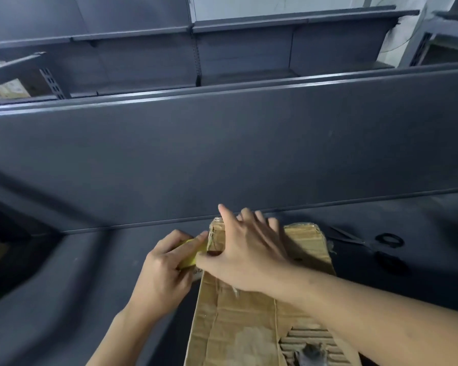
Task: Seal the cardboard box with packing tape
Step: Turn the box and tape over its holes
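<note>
A worn brown cardboard box point(238, 320) lies flat on the dark grey table, its top scuffed and torn near the lower right. My left hand point(164, 270) holds a yellowish roll of packing tape point(189, 253) against the box's left edge near the far corner. My right hand point(246, 249) lies flat on the box top with fingers spread, its thumb touching the roll. A thin strip of clear tape seems to run across the far corner under my right hand.
Black-handled scissors point(376, 245) lie on the table point(90, 260) right of the box. A dark upright panel point(222, 154) stands close behind the box. Grey metal shelving point(222, 48) rises beyond it. A dark opening point(0, 249) sits at the far left.
</note>
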`<control>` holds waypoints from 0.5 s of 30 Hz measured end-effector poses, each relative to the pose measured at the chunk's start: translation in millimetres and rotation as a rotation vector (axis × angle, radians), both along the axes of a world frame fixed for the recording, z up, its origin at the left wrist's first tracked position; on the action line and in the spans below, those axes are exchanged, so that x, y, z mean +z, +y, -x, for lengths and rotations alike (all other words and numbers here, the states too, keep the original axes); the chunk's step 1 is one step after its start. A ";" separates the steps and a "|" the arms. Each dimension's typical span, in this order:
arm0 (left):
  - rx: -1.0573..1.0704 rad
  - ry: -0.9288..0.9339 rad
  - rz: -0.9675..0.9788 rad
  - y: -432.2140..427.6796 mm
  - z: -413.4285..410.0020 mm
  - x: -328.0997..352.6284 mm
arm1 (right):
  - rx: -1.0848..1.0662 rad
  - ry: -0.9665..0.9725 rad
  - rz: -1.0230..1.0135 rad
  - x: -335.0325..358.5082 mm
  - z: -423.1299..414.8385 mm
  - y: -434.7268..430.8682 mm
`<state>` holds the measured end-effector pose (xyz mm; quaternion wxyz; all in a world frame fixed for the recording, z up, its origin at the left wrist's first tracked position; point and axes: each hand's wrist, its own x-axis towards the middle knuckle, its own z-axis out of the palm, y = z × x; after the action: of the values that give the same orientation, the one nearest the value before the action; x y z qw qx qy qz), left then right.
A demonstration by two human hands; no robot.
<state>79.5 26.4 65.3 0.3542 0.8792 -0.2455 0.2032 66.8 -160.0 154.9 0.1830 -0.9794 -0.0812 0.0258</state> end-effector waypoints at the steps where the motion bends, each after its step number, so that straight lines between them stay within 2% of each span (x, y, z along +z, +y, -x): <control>1: 0.014 0.000 0.020 2.5 -2.7 -1.3 | -0.005 0.003 -0.030 1.6 -5.2 -2.4; 5: 0.070 -0.007 0.174 5.0 -2.6 13.7 | 0.068 -0.009 -0.211 10.4 -15.0 -18.8; 8: 0.169 0.042 0.517 -6.3 0.3 41.7 | 0.125 0.023 -0.581 19.1 -29.5 -43.8; 10: 0.142 0.035 0.646 -16.9 -0.2 60.9 | 0.220 0.043 -0.858 24.2 -37.4 -57.9; 12: 0.056 0.038 0.698 -30.9 -0.9 79.5 | 0.270 0.021 -1.061 23.2 -42.2 -68.4; 15: 0.009 0.031 0.674 -51.8 -7.4 96.6 | 0.239 0.039 -1.170 10.3 -43.3 -78.8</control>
<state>86.9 -25.4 162.0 0.6278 0.7167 -0.1554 0.2610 110.1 -238.8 165.3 0.6895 -0.6994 -0.1879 0.0153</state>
